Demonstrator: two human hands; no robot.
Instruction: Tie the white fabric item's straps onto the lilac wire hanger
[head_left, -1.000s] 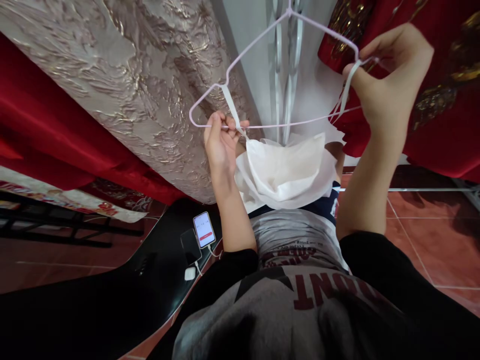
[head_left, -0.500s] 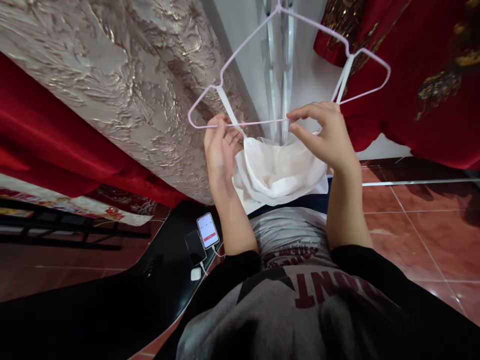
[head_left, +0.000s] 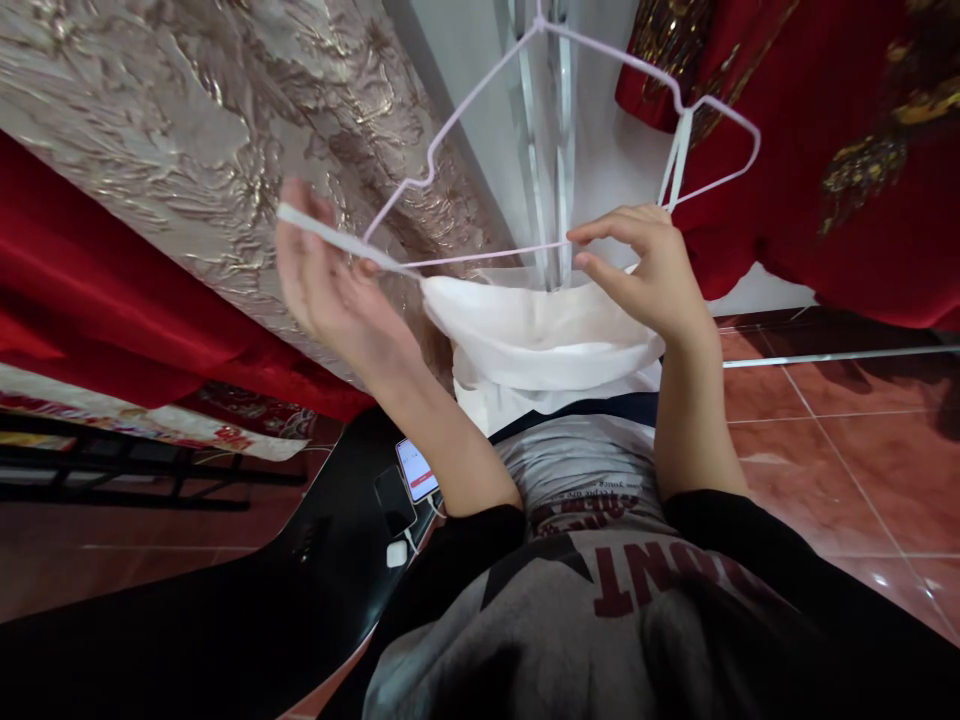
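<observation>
A pale pink hanger (head_left: 480, 92) hangs in front of me in the head view, its hook cut off at the top edge. My right hand (head_left: 646, 262) pinches its bottom bar between thumb and fingers. Below the bar is a white garment with thin straps (head_left: 547, 340), its top edge sagging open over my lap. One strap (head_left: 679, 160) loops over the hanger's right notch. My left hand (head_left: 330, 270), slightly blurred, has the other strap (head_left: 322, 232) across its fingers and stretches it out past the hanger's left end, clear of the left notch.
A textured beige cloth (head_left: 217, 130) and red fabric (head_left: 90, 290) hang at the left, with a red sequined garment (head_left: 832, 130) at the right. Two phones (head_left: 416, 470) and a small white case (head_left: 396, 554) lie on a black seat (head_left: 225, 620) by my left arm. Red tiles cover the floor.
My left hand has moved left and slightly up, pulling the left strap out of the hanger's notch. The garment's top has widened leftward. My right hand still holds the bar.
</observation>
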